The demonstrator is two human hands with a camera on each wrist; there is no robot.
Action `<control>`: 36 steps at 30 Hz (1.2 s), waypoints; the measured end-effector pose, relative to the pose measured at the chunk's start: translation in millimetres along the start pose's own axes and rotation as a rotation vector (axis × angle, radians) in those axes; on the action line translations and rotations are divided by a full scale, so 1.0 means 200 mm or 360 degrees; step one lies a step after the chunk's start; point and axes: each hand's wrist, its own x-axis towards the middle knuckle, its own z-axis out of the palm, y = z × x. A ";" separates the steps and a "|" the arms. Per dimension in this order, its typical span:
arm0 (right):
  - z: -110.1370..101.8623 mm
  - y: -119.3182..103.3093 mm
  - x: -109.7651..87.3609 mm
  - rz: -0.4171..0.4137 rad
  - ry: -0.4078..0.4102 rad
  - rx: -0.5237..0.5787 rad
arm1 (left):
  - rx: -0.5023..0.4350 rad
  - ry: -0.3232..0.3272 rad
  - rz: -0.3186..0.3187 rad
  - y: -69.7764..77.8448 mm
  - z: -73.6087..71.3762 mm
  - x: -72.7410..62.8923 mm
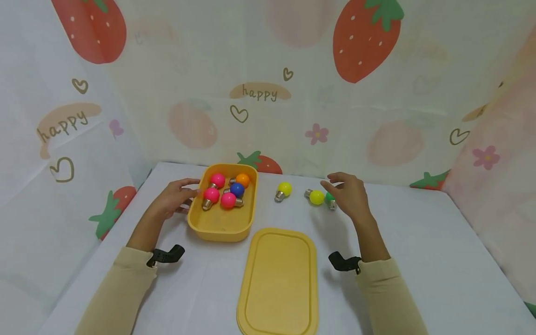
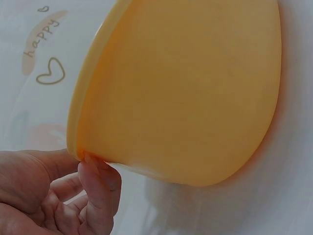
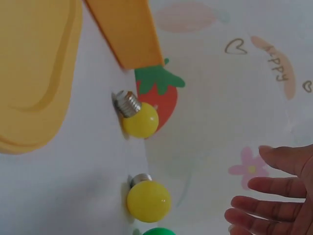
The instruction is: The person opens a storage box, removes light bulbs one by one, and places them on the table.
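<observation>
A yellow plastic box (image 1: 222, 225) holds several small light bulbs: pink (image 1: 228, 200), blue (image 1: 237, 189) and orange (image 1: 242, 180). My left hand (image 1: 177, 197) holds the box's left edge; in the left wrist view, bent fingers (image 2: 98, 191) meet the wall right under the rim. Over the table to the right, my right hand (image 1: 349, 193) is raised with fingers loosely extended and holds nothing. It partly covers a green bulb (image 1: 330, 197) in the head view. Beside that lies a yellow bulb (image 1: 317, 197), and another yellow bulb (image 1: 284, 189) lies nearer the box.
A flat yellow lid (image 1: 279, 279) lies on the white table (image 1: 201, 288) in front of and right of the box. Strawberry-print cloth (image 1: 259, 121) walls the table at the back and both sides. The bulbs outside the box lie near the back edge.
</observation>
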 end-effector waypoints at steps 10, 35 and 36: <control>0.10 -0.17 -0.06 -0.0121 -0.0094 -0.0038 | -0.0012 0.0015 0.0020 -0.04 -0.01 0.01; 0.21 -0.51 -0.12 -0.0556 -0.0441 0.0031 | -0.0027 0.0023 0.0023 -0.02 0.00 0.01; 0.22 -0.52 -0.11 -0.0577 -0.0464 0.0013 | -0.0027 0.0022 0.0026 -0.02 0.00 0.01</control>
